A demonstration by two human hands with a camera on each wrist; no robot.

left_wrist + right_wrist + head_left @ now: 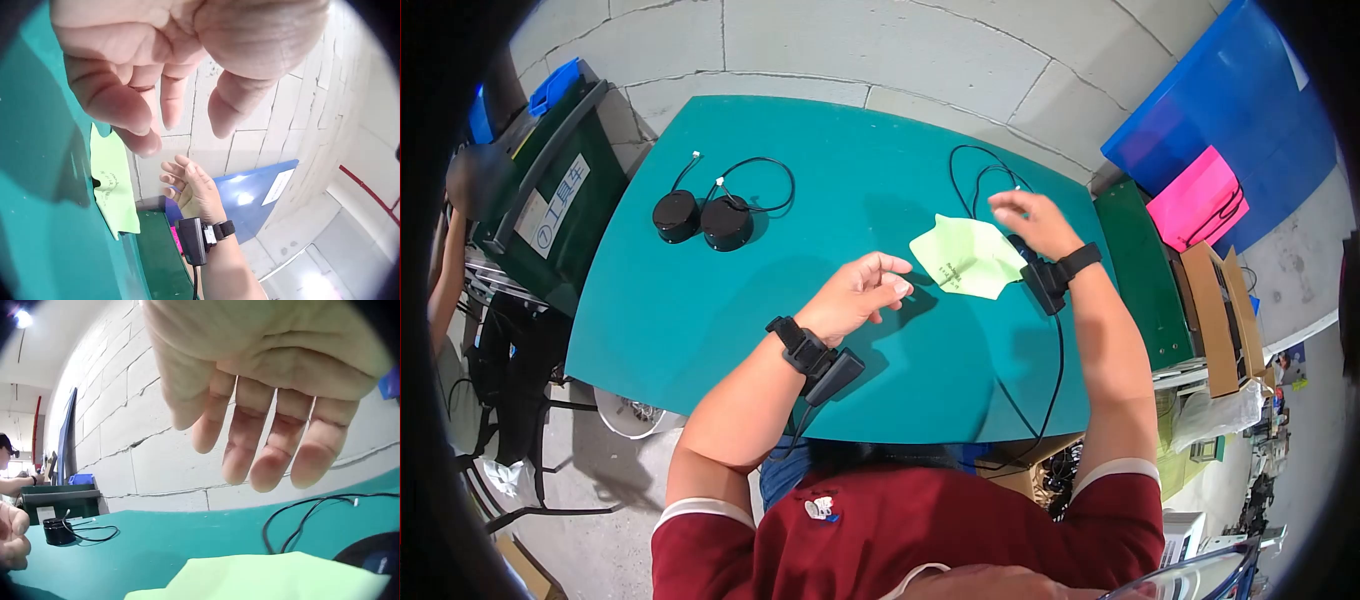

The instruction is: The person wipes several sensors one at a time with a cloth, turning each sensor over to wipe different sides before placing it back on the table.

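Note:
A light green cloth (967, 257) with small dark print lies on the green table, its right edge near the right wrist. Just above it the right hand (1037, 222) hovers with relaxed, slightly bent fingers, holding nothing. The left hand (858, 296) is raised left of the cloth, its fingers loosely bent and empty; the left wrist view shows a gap between thumb and fingers. A black cable (953, 170) loops behind the cloth. In the right wrist view a dark round object (369, 553) sits beside the cloth, partly out of frame.
Two black round devices (727, 222) with cables stand at the table's back left. A dark green case (550, 190) is beyond the left edge. At the right are a pink bag (1198, 198), an open cardboard box (1222, 318) and a blue panel (1230, 110). Another person (19, 481) appears far left.

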